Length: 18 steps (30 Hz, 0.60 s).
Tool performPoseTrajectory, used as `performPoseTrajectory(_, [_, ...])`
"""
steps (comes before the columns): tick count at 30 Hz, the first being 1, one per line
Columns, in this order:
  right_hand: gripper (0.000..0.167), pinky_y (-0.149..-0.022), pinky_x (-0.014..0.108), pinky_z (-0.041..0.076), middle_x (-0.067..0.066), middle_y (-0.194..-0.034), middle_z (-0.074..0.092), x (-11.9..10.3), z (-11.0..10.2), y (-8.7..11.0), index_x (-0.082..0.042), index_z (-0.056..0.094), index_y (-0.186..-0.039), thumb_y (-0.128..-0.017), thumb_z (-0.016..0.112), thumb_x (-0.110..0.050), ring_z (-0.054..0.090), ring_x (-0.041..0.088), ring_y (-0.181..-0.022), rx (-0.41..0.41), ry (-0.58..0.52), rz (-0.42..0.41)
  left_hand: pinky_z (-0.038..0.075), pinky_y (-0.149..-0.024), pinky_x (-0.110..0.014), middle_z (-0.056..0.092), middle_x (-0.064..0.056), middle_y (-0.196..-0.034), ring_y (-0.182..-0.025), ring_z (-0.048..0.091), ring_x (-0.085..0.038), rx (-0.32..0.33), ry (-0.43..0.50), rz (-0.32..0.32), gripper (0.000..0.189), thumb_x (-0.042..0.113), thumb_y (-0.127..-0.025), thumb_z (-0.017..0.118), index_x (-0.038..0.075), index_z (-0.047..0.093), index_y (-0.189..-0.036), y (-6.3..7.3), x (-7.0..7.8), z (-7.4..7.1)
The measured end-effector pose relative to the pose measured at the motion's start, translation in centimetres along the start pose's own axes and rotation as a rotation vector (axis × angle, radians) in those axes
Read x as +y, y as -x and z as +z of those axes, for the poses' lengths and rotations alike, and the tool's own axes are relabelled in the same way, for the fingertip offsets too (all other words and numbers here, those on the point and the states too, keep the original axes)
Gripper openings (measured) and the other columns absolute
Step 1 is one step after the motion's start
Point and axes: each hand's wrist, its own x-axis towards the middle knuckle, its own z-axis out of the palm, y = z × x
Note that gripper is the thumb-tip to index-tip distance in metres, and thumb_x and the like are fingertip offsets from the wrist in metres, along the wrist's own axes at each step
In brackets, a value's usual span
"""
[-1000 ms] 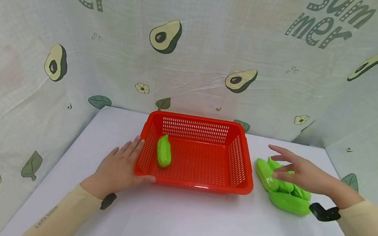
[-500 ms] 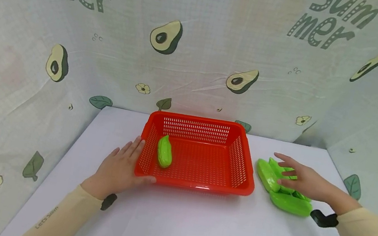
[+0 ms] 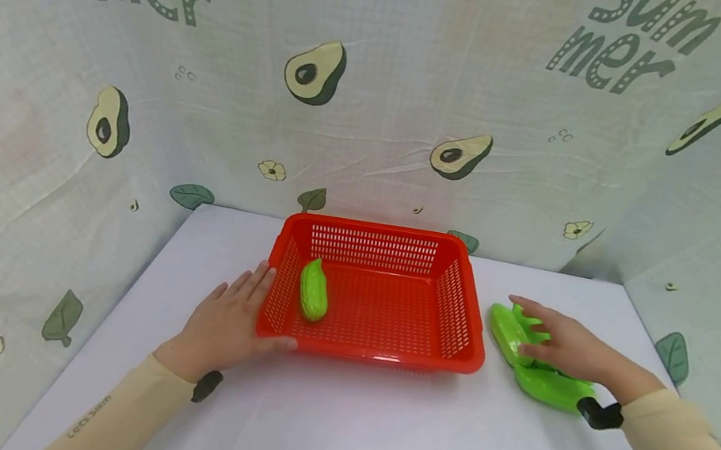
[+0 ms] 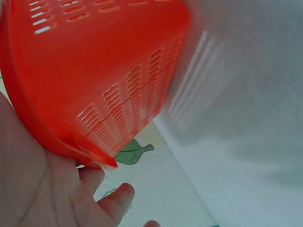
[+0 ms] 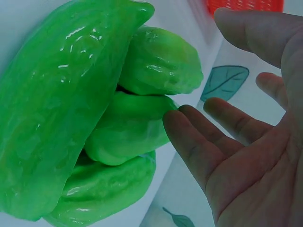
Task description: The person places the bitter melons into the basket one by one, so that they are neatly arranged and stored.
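Observation:
A red plastic basket [image 3: 374, 354] stands on the table with one glossy green gourd [image 3: 314, 289] in its left part. My left hand [image 3: 221, 333] rests at the basket's left front corner, fingers extended along the left side and thumb along the front rim. The left wrist view shows its palm against the red rim [image 4: 28, 116]. At the right, my right hand [image 3: 571, 347] hovers over a pile of similar green gourds [image 3: 552, 388], partly hiding them. In the right wrist view its fingers are spread beside the gourds [image 5: 52, 113], with nothing held.
The white table [image 3: 358, 442] extends in front of the basket. Behind it and at both sides hangs a pale cloth [image 3: 386, 77] printed with avocados, leaves and lettering. A dark band [image 3: 600, 414] sits on the right wrist.
My right hand has come down closer to the pile of gourds, shifting slightly left in the last half second. The left hand and the basket have stayed in place.

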Motion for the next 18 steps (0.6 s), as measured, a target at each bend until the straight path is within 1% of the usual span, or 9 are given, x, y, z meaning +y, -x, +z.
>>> performPoseTrajectory(4, [0.082,-0.088,0.054,0.053,0.03,-0.144,0.044,0.1,0.4,-0.4,-0.018,0.029,-0.158,-0.091,0.075,-0.025,0.054,0.046,-0.118,-0.012,0.022,0.01,0.03,-0.109,-0.063,0.023,-0.02,-0.161,-0.141,0.031,-0.046,-0.003,0.0,-0.002,0.119,0.086,-0.079,0.047,-0.001,0.024,-0.156,0.0,-0.1,0.1])
performPoseTrajectory(7, [0.081,-0.09,0.057,0.051,0.029,-0.144,0.044,0.3,0.7,-0.6,-0.019,0.029,-0.158,-0.091,0.075,-0.026,0.052,0.045,-0.12,-0.012,0.042,0.012,0.029,-0.109,-0.063,0.022,-0.02,-0.162,-0.141,0.031,-0.046,-0.004,-0.001,-0.003,0.12,0.087,-0.078,0.045,-0.001,0.023,-0.157,0.0,-0.2,0.3])
performPoseTrajectory(13, [0.079,-0.096,0.063,0.045,0.028,-0.145,0.045,0.0,1.3,-0.8,-0.016,0.033,-0.156,-0.09,0.076,-0.021,0.047,0.043,-0.123,-0.003,0.093,0.0,0.029,-0.11,-0.063,0.021,-0.02,-0.162,-0.142,0.03,-0.046,-0.008,0.001,-0.007,0.121,0.088,-0.078,0.043,0.0,0.022,-0.157,-0.1,-0.2,0.3])
performPoseTrajectory(18, [0.078,-0.097,0.063,0.044,0.027,-0.146,0.044,-0.1,1.7,-1.1,-0.014,0.037,-0.155,-0.088,0.078,-0.018,0.046,0.045,-0.126,0.018,0.129,-0.028,0.029,-0.11,-0.063,0.021,-0.019,-0.162,-0.142,0.03,-0.045,-0.008,0.0,-0.006,0.122,0.09,-0.077,0.041,0.0,0.022,-0.157,-0.1,-0.2,0.4])
